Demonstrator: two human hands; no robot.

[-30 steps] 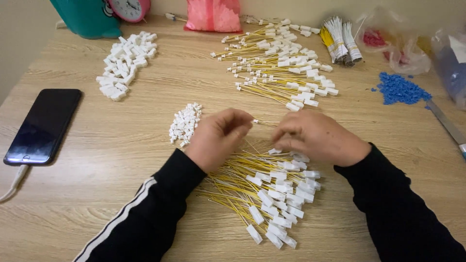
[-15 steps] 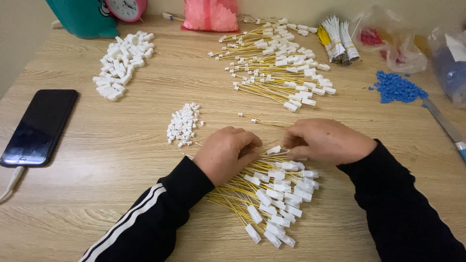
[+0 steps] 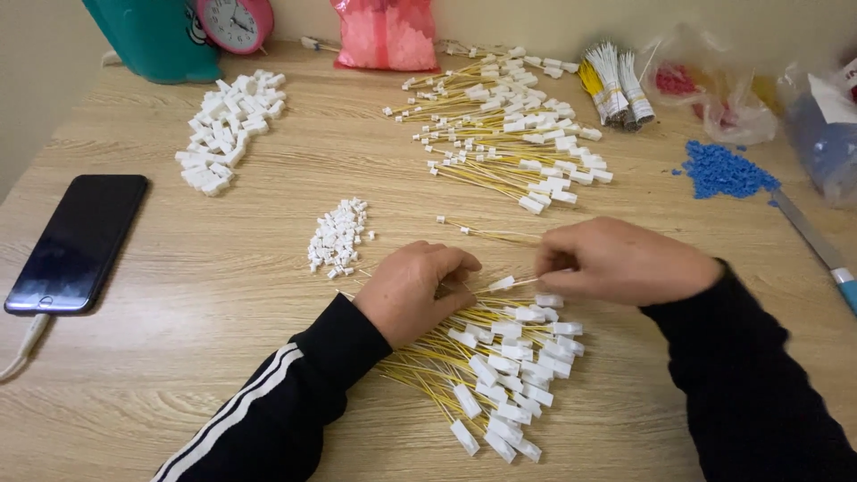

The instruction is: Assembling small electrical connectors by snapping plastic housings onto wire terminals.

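My left hand (image 3: pixel 415 287) is curled over the top of a pile of yellow wires with white connectors (image 3: pixel 495 375) at the near edge of the wooden table (image 3: pixel 223 366). Its fingers pinch something small that I cannot make out. My right hand (image 3: pixel 616 261) pinches one yellow wire with a white connector (image 3: pixel 503 284) and holds it just above the pile, level with the left fingertips. A small heap of tiny white housings (image 3: pixel 337 236) lies just left of my left hand. One loose yellow wire (image 3: pixel 486 232) lies beyond the hands.
A larger spread of finished yellow wires (image 3: pixel 513 134) lies at the back centre. A heap of white connectors (image 3: pixel 228 129) and a black phone (image 3: pixel 80 241) on a cable are at the left. Blue pieces (image 3: pixel 721 171), tied wire bundles (image 3: pixel 616 85), plastic bags, a pink bag (image 3: pixel 386 34) and a clock (image 3: pixel 234 20) line the back.
Both hands dropped from the loose wire toward the near pile. My right hand then pulled right, drawing one wire with its connector out from between the hands.
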